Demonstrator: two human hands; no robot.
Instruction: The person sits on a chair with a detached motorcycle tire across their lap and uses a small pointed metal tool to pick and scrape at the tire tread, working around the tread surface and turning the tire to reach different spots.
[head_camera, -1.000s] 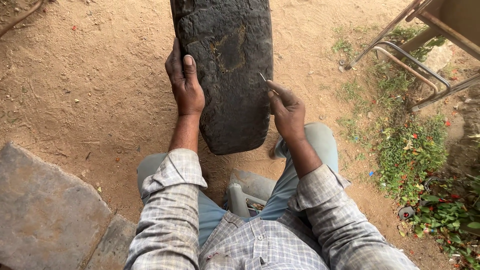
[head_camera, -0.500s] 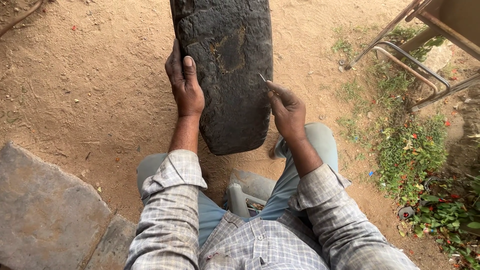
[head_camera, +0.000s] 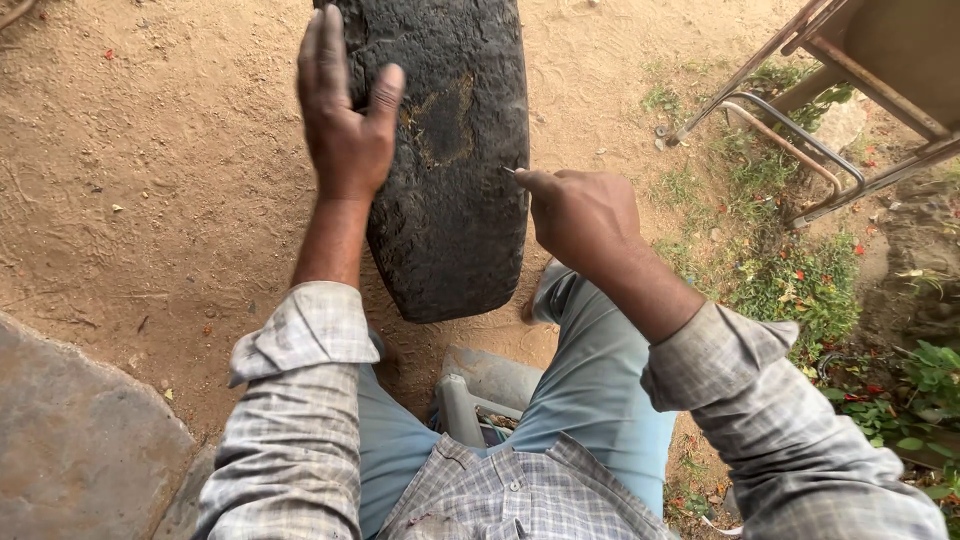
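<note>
A worn black tyre stands upright on the dirt between my knees, its tread facing me. My left hand lies flat on the tyre's upper left side, fingers spread and pointing away. My right hand is at the tyre's right edge, pinching a thin metal tool whose tip touches the rubber. A lighter scuffed patch shows on the tread between my hands.
A grey plastic seat shows between my legs. A flat stone slab lies at lower left. A rusty metal frame stands at upper right, with weeds and small plants along the right side.
My left hand has slid up from gripping the tyre's left edge to lying flat higher on the tread. My right hand stays at the right edge with the tool.
</note>
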